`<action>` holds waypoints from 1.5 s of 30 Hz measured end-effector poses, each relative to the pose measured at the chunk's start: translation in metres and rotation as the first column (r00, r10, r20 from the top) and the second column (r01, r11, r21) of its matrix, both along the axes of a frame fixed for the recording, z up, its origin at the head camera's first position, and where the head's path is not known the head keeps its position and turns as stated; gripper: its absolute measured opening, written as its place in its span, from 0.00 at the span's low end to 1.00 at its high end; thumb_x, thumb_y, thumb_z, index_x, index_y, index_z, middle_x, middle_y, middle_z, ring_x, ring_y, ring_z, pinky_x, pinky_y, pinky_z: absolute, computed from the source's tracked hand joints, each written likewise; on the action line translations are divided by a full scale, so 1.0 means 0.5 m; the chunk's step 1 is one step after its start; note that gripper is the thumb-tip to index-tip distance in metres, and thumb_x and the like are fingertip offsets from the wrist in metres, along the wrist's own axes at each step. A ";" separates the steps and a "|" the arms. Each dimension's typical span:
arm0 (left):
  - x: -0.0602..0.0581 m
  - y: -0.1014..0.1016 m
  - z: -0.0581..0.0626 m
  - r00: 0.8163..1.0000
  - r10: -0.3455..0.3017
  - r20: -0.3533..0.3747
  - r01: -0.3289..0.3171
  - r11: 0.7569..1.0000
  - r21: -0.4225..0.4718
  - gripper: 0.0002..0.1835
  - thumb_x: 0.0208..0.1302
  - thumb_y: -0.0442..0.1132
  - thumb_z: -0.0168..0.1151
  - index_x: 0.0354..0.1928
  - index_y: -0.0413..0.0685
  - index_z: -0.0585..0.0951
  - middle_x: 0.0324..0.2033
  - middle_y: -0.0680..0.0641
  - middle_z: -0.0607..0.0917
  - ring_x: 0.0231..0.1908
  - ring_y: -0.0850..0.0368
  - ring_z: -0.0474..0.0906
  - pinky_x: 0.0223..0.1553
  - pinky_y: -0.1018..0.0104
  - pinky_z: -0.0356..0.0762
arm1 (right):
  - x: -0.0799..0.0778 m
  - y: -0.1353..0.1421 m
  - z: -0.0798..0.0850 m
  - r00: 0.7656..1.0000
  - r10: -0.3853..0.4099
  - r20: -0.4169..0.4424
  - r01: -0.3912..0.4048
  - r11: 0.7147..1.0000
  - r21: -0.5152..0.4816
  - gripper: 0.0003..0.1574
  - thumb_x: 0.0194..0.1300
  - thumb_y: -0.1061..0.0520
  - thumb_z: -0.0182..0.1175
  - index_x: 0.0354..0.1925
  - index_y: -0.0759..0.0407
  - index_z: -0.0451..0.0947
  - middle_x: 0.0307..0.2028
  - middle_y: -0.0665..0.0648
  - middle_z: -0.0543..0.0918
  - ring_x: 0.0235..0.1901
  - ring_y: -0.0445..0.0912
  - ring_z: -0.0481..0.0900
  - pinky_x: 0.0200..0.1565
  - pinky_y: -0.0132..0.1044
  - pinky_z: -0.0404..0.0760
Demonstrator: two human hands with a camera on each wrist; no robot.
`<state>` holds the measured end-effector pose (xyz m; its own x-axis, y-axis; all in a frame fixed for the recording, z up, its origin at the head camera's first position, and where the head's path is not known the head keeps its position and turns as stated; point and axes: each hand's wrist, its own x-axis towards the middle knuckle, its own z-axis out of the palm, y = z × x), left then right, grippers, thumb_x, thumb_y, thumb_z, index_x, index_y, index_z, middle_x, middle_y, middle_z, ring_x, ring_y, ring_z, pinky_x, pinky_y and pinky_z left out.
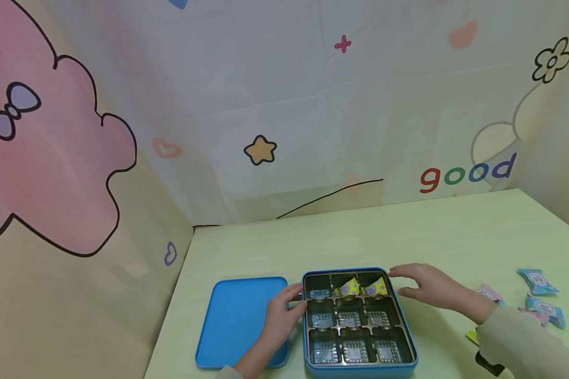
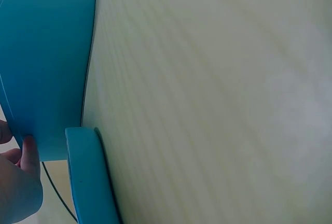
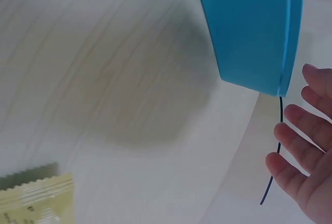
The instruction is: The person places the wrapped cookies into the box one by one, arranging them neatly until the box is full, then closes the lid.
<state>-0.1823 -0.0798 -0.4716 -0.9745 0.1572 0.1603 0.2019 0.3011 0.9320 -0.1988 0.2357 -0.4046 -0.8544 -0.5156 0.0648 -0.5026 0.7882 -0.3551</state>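
A blue tin stands on the table, fitted with a dark tray of three rows of three compartments. Two yellow wrapped candies lie in its back row, one candy in the middle compartment and another candy in the right one. My left hand touches the tin's left wall; in the left wrist view, the thumb of that hand lies against the wall. Beside the back right corner, my right hand holds nothing. In the right wrist view, its fingers are spread and apart from the tin.
Left of the tin lies a flat blue lid, partly under my left forearm. On the right are several wrapped candies, including a blue one, a pink one and a yellow one, partly behind my right sleeve. A printed cloth hangs behind the table.
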 end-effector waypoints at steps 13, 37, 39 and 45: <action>0.000 0.003 0.004 1.000 0.022 -0.004 -0.022 0.999 -0.033 0.19 0.56 0.33 0.58 0.51 0.36 0.75 0.53 0.40 0.74 0.45 0.47 0.76 0.41 0.64 0.79 | 0.016 0.036 -0.015 1.000 -0.012 -0.023 0.012 1.000 0.001 0.21 0.52 0.59 0.61 0.45 0.66 0.76 0.44 0.61 0.80 0.46 0.57 0.76 0.45 0.51 0.75; -0.004 0.001 -0.006 1.000 0.003 0.009 -0.003 1.000 -0.015 0.20 0.57 0.34 0.58 0.53 0.37 0.74 0.54 0.41 0.73 0.46 0.47 0.75 0.40 0.69 0.79 | 0.034 0.095 -0.053 0.999 -0.025 0.022 0.025 1.000 -0.014 0.20 0.52 0.59 0.61 0.45 0.65 0.76 0.43 0.61 0.80 0.43 0.58 0.77 0.42 0.49 0.77; -0.005 0.001 -0.009 1.000 0.008 0.013 -0.008 1.000 -0.011 0.20 0.56 0.35 0.58 0.52 0.38 0.75 0.54 0.42 0.74 0.46 0.48 0.75 0.40 0.70 0.79 | 0.036 0.098 -0.058 0.999 -0.030 0.024 0.030 0.999 -0.015 0.20 0.52 0.59 0.61 0.45 0.65 0.76 0.43 0.62 0.80 0.44 0.59 0.76 0.42 0.49 0.77; 0.001 0.003 0.004 1.000 0.001 0.025 -0.001 1.000 0.001 0.20 0.57 0.31 0.56 0.52 0.34 0.74 0.54 0.39 0.73 0.47 0.45 0.75 0.40 0.67 0.79 | 0.042 0.106 -0.065 0.998 -0.046 0.037 0.046 0.999 -0.013 0.20 0.52 0.58 0.61 0.44 0.65 0.76 0.43 0.62 0.80 0.44 0.59 0.75 0.44 0.50 0.76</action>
<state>-0.1819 -0.0785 -0.4696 -0.9784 0.1559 0.1360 0.1782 0.3005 0.9370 -0.1776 0.2887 -0.4372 -0.8790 -0.4751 0.0402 -0.4526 0.8050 -0.3836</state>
